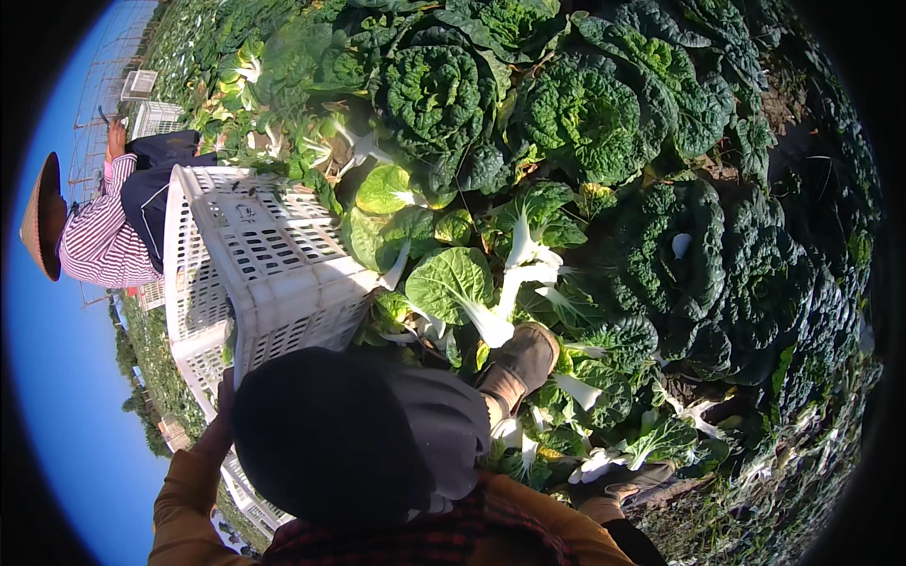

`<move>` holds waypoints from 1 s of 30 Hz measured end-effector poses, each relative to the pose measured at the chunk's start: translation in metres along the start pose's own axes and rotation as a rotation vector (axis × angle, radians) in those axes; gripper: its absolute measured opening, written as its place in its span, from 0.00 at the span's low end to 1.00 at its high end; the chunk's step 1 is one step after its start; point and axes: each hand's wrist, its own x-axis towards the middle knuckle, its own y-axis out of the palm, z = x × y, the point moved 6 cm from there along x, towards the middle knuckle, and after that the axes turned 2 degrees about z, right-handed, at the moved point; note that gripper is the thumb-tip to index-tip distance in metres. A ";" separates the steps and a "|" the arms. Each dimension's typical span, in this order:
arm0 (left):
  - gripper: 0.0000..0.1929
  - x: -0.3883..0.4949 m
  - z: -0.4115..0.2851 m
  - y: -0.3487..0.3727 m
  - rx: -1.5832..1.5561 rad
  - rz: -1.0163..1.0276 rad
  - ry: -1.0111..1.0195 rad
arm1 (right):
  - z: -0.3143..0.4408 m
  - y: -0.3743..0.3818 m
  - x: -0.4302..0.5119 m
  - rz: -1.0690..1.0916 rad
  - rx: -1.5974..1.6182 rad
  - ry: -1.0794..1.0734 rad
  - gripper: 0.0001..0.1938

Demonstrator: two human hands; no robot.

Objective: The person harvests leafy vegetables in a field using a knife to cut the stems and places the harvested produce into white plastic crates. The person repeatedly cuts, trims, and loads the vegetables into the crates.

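Observation:
My left hand [218, 419], in shadow and partly hidden behind my dark-trousered knee [333, 431], is at the near rim of a white perforated plastic crate [283, 276]. Whether its fingers grip the rim is not clear. Only the mustard-coloured sleeve [552, 520] of my right arm shows; the right hand is out of view. The crate stands on the ground beside trimmed leaves, its opening towards the sky at the picture's left. A loose green leaf with a white stalk [453, 286] lies near my brown shoe [527, 361].
Dark green leafy heads [439, 92] grow in rows along the upper and right side. My other shoe [630, 481] is among cut leaves. A person in a conical hat [44, 219] and striped shirt sits beyond the crate. More white crates [157, 117] stand behind that person.

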 end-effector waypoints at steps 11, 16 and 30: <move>0.12 0.010 -0.038 -0.011 0.037 -0.031 0.071 | -0.063 0.013 -0.165 -0.119 0.165 0.172 0.24; 0.10 0.007 -0.027 -0.006 0.002 -0.026 -0.038 | -0.100 -0.021 -0.191 -0.222 0.145 0.114 0.25; 0.14 0.010 0.030 0.028 -0.087 -0.007 -0.065 | -0.061 -0.027 -0.201 -0.526 -0.198 0.145 0.32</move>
